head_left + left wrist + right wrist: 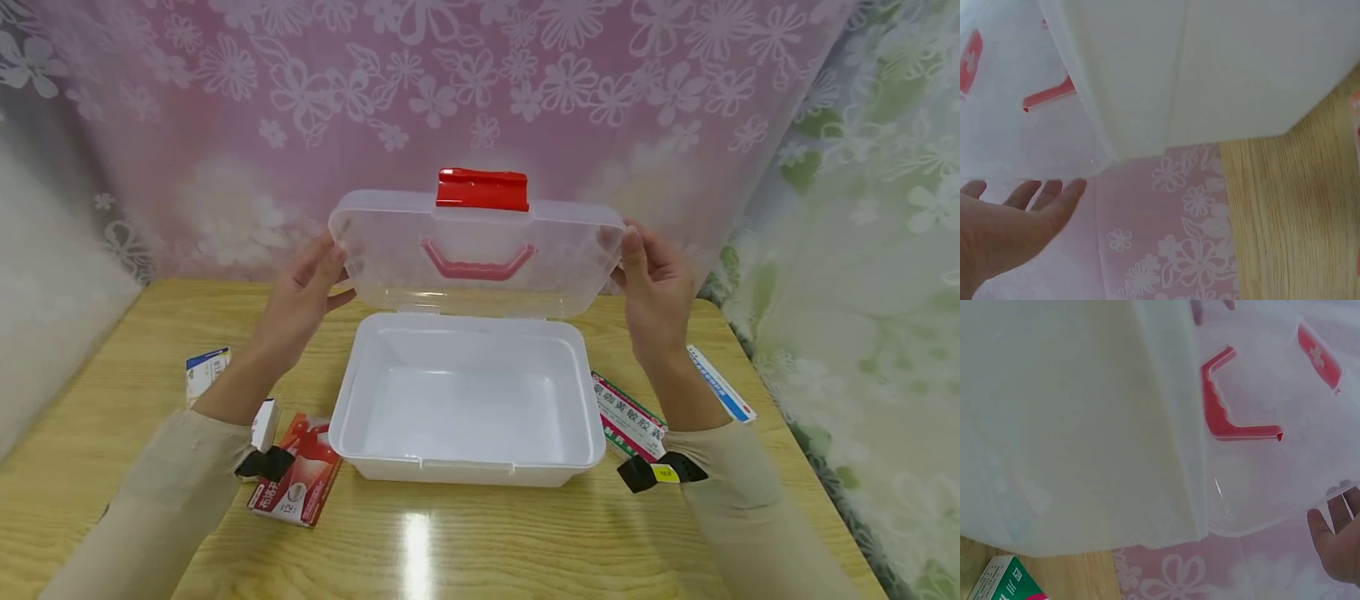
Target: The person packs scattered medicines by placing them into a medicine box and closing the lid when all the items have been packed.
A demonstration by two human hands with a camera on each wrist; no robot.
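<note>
A white plastic medicine box (465,471) stands on the table with its lid raised. The see-through lid (390,250) tilts up from the back rim; it has a red latch (483,190) and a red carrying handle (477,269). My left hand (300,287) holds the lid's left corner between thumb and fingers. At the opposite corner, my right hand (656,287) grips the lid, thumb on the near side. Fingertips of the left hand (1016,231) meet the lid's edge in the left wrist view. Inside the box only its smooth white floor shows.
Left of the box lie a red medicine carton (303,483), a small white carton (264,425) and a blue-and-white carton (206,371). On the right are a green-and-pink carton (628,417) and a blue-and-white carton (720,383). A pink floral curtain (480,100) hangs behind the table.
</note>
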